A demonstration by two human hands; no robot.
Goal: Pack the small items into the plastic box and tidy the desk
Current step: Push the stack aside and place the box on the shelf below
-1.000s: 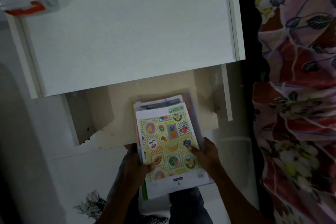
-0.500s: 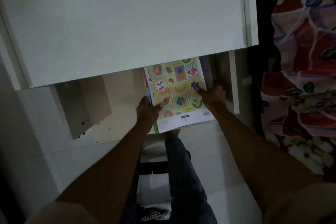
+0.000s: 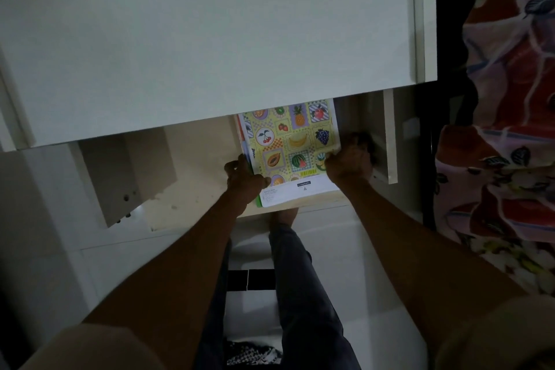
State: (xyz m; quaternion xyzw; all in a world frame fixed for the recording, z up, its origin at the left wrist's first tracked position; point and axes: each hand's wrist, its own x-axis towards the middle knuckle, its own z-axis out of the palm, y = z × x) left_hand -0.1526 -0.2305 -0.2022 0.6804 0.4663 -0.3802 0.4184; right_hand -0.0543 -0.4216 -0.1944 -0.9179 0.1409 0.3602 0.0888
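White desktop point(image 3: 210, 39) hides the far half of books point(image 3: 295, 153) gripped by left hand point(image 3: 244, 179) and right hand point(image 3: 350, 164).

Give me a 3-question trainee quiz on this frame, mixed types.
1. True or false: the left hand grips the book stack at its left edge.
2. The stack lies on: A) the desktop B) the shelf under the desktop C) the floor.
3. Which fruit is pictured nearest the right hand?

Key: 1 true. 2 B. 3 grapes.
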